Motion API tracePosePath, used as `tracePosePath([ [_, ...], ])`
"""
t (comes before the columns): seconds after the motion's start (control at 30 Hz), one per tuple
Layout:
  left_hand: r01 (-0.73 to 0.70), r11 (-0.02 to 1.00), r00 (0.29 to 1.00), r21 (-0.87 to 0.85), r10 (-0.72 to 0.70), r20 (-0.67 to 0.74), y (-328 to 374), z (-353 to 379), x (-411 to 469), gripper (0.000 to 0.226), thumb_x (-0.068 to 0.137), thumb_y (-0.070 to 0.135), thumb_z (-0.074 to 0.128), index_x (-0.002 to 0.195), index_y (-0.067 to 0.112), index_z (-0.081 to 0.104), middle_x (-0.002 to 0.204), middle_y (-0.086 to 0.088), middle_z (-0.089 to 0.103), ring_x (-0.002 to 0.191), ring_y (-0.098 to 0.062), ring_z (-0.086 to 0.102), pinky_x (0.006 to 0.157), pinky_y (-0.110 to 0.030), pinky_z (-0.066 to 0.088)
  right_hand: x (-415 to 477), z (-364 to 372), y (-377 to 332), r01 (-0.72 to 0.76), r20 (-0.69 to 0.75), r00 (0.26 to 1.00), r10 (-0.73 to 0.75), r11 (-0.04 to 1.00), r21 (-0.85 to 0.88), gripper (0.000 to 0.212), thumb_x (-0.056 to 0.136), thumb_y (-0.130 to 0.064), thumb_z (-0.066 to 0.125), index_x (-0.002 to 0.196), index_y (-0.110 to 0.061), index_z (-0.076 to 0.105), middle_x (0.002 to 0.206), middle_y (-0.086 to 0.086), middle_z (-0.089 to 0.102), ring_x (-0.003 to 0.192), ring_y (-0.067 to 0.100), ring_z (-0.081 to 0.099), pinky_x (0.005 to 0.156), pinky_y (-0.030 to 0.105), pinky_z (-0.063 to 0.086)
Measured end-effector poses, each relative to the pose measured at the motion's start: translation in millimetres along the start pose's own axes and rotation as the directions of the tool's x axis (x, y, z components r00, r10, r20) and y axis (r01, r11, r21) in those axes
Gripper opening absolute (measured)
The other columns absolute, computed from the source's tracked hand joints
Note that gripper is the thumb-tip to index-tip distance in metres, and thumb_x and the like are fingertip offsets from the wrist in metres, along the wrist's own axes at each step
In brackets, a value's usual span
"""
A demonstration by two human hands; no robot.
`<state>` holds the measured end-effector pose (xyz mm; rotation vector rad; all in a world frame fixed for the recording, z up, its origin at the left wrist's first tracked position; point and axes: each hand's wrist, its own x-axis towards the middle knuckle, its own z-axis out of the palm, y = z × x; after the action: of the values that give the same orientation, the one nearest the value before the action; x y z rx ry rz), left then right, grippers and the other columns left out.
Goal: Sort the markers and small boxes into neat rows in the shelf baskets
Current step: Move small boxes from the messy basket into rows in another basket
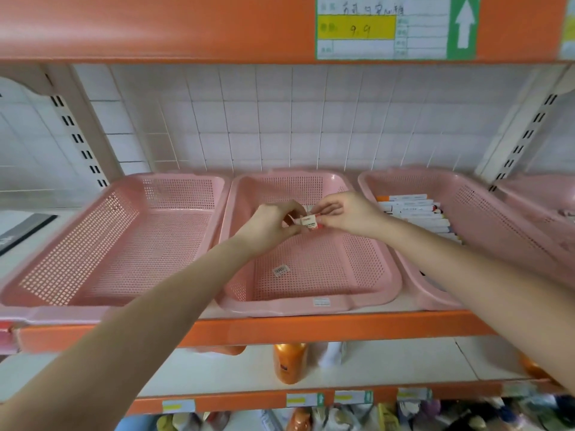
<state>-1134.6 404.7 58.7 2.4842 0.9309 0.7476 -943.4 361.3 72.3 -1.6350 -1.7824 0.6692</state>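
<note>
I am watching the left hand (270, 223) and right hand (348, 214), each grip pinching one end of a single small box (309, 221) above the back of the middle basket (311, 306). One left basket (62, 293) and one right basket (497, 213) are flanking it, the latter holding a row of markers (413, 213) I cannot count.

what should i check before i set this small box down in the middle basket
1. Grip: left hand and right hand both pinch the small box: ok.
2. Box is over the middle basket: ok.
3. Basket floor under the box: bare mesh, with a barcode sticker nearer the front: ok.
4. More boxes hidden in the left hand: cannot tell.
5. Markers lie in a row in the right basket: ok.
</note>
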Motion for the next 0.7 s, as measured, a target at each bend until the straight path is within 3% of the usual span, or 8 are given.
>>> tracePosePath([
  [0.1, -0.001, 0.999, 1.000, 0.032, 0.001, -0.024, -1, -4, 2, 0.032, 0.078, 0.014, 0.075, 0.107, 0.009, 0.064, 0.093, 0.005, 0.063, 0.082, -0.007, 0.056, 0.074, -0.011, 0.041, 4, -4, -3, -0.028, -0.024, 0.999, 0.028, 0.999, 0.030, 0.016, 0.081, -0.016, 0.072, 0.089, -0.030, 0.069, 0.090, -0.004, 0.073, 0.089, 0.006, 0.068, 0.091, 0.028, 0.051],
  [0.2, -0.012, 0.990, 0.999, 0.138, 0.018, -0.040, -2, -6, 8, 0.032, 0.080, 0.017, 0.071, 0.111, 0.009, 0.066, 0.100, -0.003, 0.067, 0.088, -0.013, 0.060, 0.080, -0.021, 0.046, 5, -5, -5, -0.020, -0.009, 1.000, 0.020, 0.999, 0.051, 0.015, 0.083, -0.015, 0.070, 0.096, -0.022, 0.070, 0.089, -0.002, 0.073, 0.083, 0.005, 0.068, 0.080, 0.017, 0.050],
  [0.3, -0.032, 0.978, 0.999, 0.208, 0.035, -0.009, -5, -9, 20, 0.030, 0.081, 0.018, 0.067, 0.110, 0.010, 0.068, 0.101, -0.005, 0.066, 0.090, -0.018, 0.060, 0.080, -0.025, 0.046, 8, -10, -3, 0.054, -0.009, 0.998, -0.056, 0.985, -0.165, 0.018, 0.086, -0.018, 0.067, 0.104, -0.017, 0.070, 0.087, -0.006, 0.069, 0.076, -0.001, 0.063, 0.074, 0.011, 0.050],
  [0.37, 0.020, 0.968, 0.999, 0.251, -0.031, 0.038, -7, -11, 30, 0.031, 0.082, 0.018, 0.066, 0.112, 0.011, 0.068, 0.104, -0.004, 0.066, 0.092, -0.018, 0.060, 0.081, -0.024, 0.045, 11, -19, 3, 0.094, 0.005, 0.995, -0.098, 0.937, -0.336, 0.021, 0.087, -0.021, 0.065, 0.107, -0.015, 0.070, 0.086, -0.010, 0.064, 0.079, 0.001, 0.060, 0.082, 0.016, 0.049],
  [0.5, 0.144, 0.940, 0.962, 0.308, -0.206, 0.178, -22, -11, 40, 0.029, 0.082, 0.016, 0.063, 0.111, 0.014, 0.070, 0.104, -0.001, 0.070, 0.094, -0.015, 0.063, 0.082, -0.022, 0.049, 16, -30, 20, 0.076, 0.036, 0.997, -0.067, 0.908, -0.413, 0.022, 0.089, -0.017, 0.063, 0.110, -0.016, 0.069, 0.099, -0.003, 0.069, 0.086, 0.004, 0.061, 0.089, 0.023, 0.049],
  [0.6, 0.055, 0.869, 0.893, 0.492, -0.262, 0.364, -33, -15, 41, 0.026, 0.080, 0.030, 0.063, 0.105, 0.026, 0.071, 0.099, 0.008, 0.070, 0.093, -0.013, 0.061, 0.078, -0.025, 0.049, 21, -25, 25, 0.103, 0.111, 0.992, -0.057, 0.881, -0.462, 0.022, 0.089, -0.016, 0.062, 0.110, -0.015, 0.069, 0.103, -0.001, 0.070, 0.088, 0.006, 0.061, 0.091, 0.026, 0.049],
  [0.7, -0.018, 0.835, 0.866, 0.550, -0.263, 0.426, -35, -22, 42, 0.029, 0.078, 0.034, 0.065, 0.105, 0.029, 0.072, 0.099, 0.013, 0.069, 0.094, -0.010, 0.060, 0.083, -0.027, 0.048, 28, -11, 15, 0.175, 0.265, 0.963, -0.044, 0.850, -0.496, 0.031, 0.089, -0.025, 0.064, 0.117, -0.014, 0.066, 0.113, -0.002, 0.067, 0.101, 0.009, 0.061, 0.088, 0.019, 0.044],
])
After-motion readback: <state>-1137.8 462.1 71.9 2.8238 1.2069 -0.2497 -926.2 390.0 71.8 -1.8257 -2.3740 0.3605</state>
